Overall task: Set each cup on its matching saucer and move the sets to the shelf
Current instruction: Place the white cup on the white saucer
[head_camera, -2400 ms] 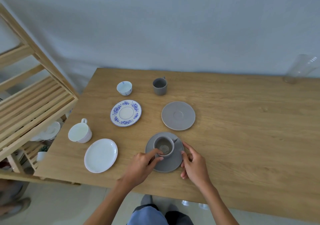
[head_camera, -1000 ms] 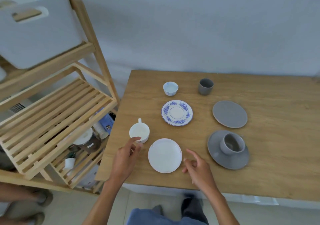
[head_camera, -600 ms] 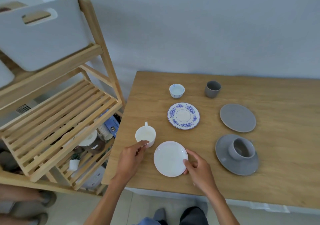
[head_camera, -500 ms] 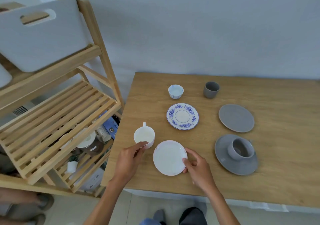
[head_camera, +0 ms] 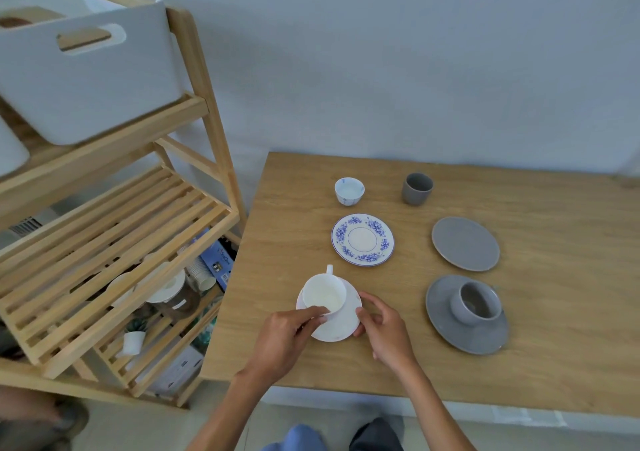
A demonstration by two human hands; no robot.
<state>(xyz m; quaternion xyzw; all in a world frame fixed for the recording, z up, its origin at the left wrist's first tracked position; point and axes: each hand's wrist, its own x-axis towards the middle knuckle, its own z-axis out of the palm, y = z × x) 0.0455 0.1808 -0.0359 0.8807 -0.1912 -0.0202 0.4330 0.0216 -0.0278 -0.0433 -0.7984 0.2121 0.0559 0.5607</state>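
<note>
White cup sat over the white saucer at lower centre of the frame, its near rim pinched by the left hand while the right hand curled its fingers on the saucer's right edge. This looked like the second pairing being set; next would probably be lifting the set towards the shelf at left. Whether the cup had fully seated was hidden by the fingers.

- White saucer: near rim covered by both hands.
- White bin: cut off at left edge.
- Lower-shelf items: partly screened by slats, indistinct.
</note>
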